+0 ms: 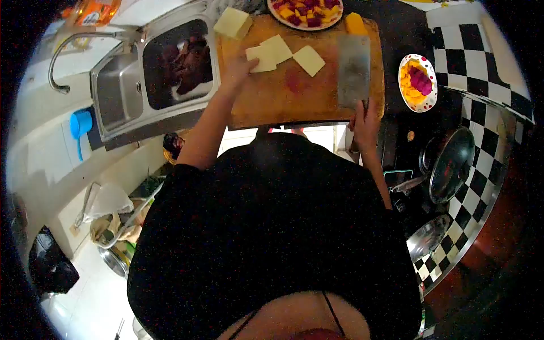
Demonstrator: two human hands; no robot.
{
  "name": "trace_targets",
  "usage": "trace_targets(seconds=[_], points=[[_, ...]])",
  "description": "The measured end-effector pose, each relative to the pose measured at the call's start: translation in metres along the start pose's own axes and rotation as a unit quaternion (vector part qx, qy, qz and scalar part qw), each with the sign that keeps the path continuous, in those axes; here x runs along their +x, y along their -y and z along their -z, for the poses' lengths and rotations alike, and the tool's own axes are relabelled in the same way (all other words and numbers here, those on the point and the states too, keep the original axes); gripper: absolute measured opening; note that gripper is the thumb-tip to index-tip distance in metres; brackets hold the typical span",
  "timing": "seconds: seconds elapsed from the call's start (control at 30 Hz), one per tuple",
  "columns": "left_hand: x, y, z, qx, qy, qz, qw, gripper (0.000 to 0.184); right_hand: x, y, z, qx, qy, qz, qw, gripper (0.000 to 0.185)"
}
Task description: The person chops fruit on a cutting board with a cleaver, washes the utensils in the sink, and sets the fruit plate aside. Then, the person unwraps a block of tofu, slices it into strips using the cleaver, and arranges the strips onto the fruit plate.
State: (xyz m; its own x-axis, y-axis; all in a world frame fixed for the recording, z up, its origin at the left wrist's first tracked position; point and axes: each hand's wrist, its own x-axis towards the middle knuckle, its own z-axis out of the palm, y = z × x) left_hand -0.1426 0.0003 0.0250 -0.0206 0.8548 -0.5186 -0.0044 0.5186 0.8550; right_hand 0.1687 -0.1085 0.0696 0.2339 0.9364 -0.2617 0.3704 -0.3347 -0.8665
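Black fabric of a loose top (272, 215) fills the space nearest the camera, with the person's two bare forearms reaching forward from it. Ahead is a rectangular brown wooden cutting board (258, 110) on a dark worktop (395, 39), a reddish stain (294, 81) near its middle.

Three thin, square, pale-yellow slices lie on the board: a left slice (262, 60) and a middle slice (277, 49) overlapping, and a right slice (309, 60) turned cornerwise, close beside the middle one. The left hand (241, 72) has its fingertips on the left slice — whether they pinch it or merely rest there, I cannot tell. The right hand (364, 122) is closed round the handle of a broad, grey metal cleaver (353, 73), its blade over the right part of the board; whether it touches the wood is unclear.

At the far left corner sits a thick pale-yellow block (233, 22); at the far right, just beyond the blade, an orange block (356, 24). Between them, at the far edge, is a round plate (306, 28) of orange and purple cubes (306, 13). Right of the board — on the worktop — stands a white dotted oval plate (420, 109) with orange and purple pieces (418, 82).
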Motion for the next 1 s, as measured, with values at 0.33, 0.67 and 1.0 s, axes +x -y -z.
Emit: trace_targets(seconds=[0.33,0.67,1.0], points=[[-0.047,0.063,0.025,-0.034,-0.055,0.003,0.998,0.031,0.008,0.023,-0.053,-0.254,0.098,0.244,0.931,0.035],[-0.055,0.084,0.044,0.408,-0.111,-0.453,0.784,0.037,0.013,0.038,-0.07,-0.263,0.159,0.226,0.924,0.031],[-0.053,0.083,0.054,0.494,-0.082,-0.45,0.74,0.04,-0.003,0.055,-0.096,-0.399,0.228,0.232,0.857,0.026]])
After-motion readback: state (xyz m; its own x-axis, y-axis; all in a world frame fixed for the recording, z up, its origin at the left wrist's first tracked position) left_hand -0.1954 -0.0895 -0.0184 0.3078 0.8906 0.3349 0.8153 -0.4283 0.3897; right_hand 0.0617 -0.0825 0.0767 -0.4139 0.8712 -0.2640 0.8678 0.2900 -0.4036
